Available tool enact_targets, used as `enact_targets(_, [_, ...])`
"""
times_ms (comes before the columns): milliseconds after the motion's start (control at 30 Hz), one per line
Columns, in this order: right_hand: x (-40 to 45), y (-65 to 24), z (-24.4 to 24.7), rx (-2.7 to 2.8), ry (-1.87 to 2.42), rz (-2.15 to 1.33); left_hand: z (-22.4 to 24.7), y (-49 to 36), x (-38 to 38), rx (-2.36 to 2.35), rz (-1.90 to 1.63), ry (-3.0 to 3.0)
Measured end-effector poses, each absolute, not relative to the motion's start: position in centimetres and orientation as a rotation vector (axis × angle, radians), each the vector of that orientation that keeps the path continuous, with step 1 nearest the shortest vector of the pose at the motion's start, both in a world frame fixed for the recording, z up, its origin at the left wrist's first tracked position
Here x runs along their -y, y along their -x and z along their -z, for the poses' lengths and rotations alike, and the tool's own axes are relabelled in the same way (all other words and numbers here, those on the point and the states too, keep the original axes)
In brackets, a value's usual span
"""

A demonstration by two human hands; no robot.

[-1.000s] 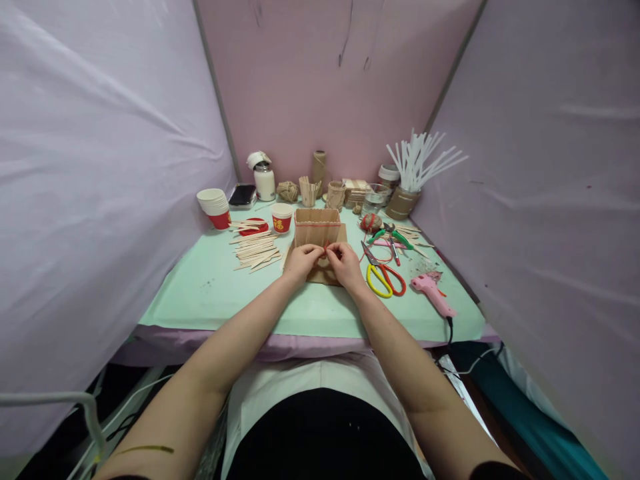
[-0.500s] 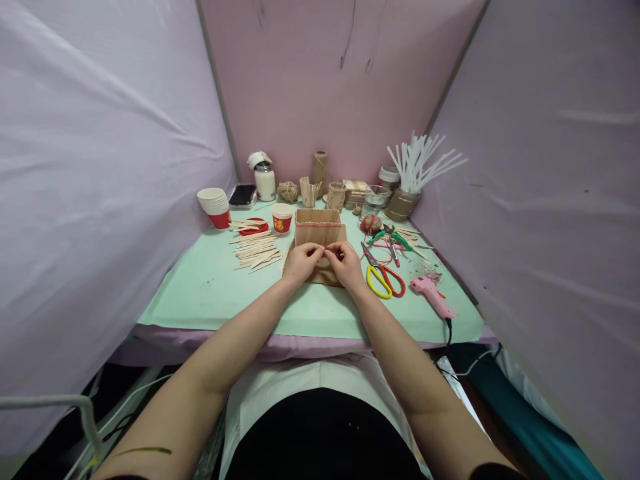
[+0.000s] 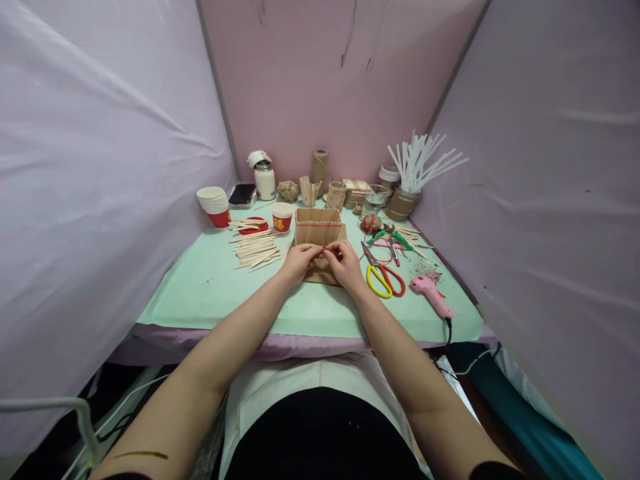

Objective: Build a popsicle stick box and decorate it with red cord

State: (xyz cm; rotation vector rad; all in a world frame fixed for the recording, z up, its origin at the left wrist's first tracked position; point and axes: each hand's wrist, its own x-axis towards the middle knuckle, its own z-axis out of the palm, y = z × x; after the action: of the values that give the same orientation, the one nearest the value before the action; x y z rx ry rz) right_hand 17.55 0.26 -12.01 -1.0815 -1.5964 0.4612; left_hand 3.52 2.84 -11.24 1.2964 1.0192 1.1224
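My left hand [image 3: 300, 260] and my right hand [image 3: 345, 263] meet in front of a brown corrugated cardboard box [image 3: 317, 233]. Both are closed, thumb and fingers pinching a short piece of red string [image 3: 324, 249] between the fingertips. A thin red line runs along the front of the box near its rim. Under my hands lies a flat piece of brown cardboard [image 3: 325, 275], partly covered by them. To the right of my right hand rest scissors [image 3: 384, 280] with one yellow and one red handle.
Thin wooden sticks [image 3: 256, 252] and a red-and-white paper cup [image 3: 283, 219] are on the left. Green-handled pliers [image 3: 400, 239], a red-wrapped ball of string [image 3: 371, 223] and a pink glue gun [image 3: 433, 295] lie right. A jar of white glue sticks [image 3: 404, 202] stands at the back right.
My fingertips have shifted very slightly while still pinching the red string. The box and the things around it stay where they were.
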Motion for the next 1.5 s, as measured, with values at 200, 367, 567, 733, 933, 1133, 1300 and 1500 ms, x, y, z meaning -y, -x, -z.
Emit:
enact_targets(200, [-0.8, -17.9, 12.3, 1.521, 1.137, -0.519, 11.7, -3.7, -2.5, -1.093, -1.184, -1.488])
enact_targets(367, [-1.3, -18.1, 12.6, 1.442, 1.179, -0.576, 12.0, -3.7, -2.7, -1.101, -1.129, -1.628])
enact_targets(567, [-1.7, -18.5, 12.8, 1.313, 1.245, -0.592, 11.9, -3.8, -2.6, -1.17, -1.084, -1.721])
enact_targets(733, [-1.7, -18.6, 12.7, 1.305, 1.236, -0.67, 12.0, -3.7, -2.6, -1.218, -1.092, -1.749])
enact_targets(933, [-1.4, -18.2, 12.4, 1.331, 1.211, -0.725, 12.0, -3.9, -2.5, -1.235, -1.138, -1.769])
enact_targets(1133, [-1.5, -18.5, 12.7, 1.303, 1.247, -0.668, 11.6, -4.0, -2.0, -1.227, -1.127, -1.79])
enact_targets(1300, [-1.9, -18.7, 13.1, 1.259, 1.275, -0.621, 11.0, -3.9, -1.6, -1.209, -1.1, -1.786])
enact_targets(1500, [-2.0, -18.6, 13.1, 1.29, 1.26, -0.67, 11.6, -3.8, -1.9, -1.147, -1.07, -1.661])
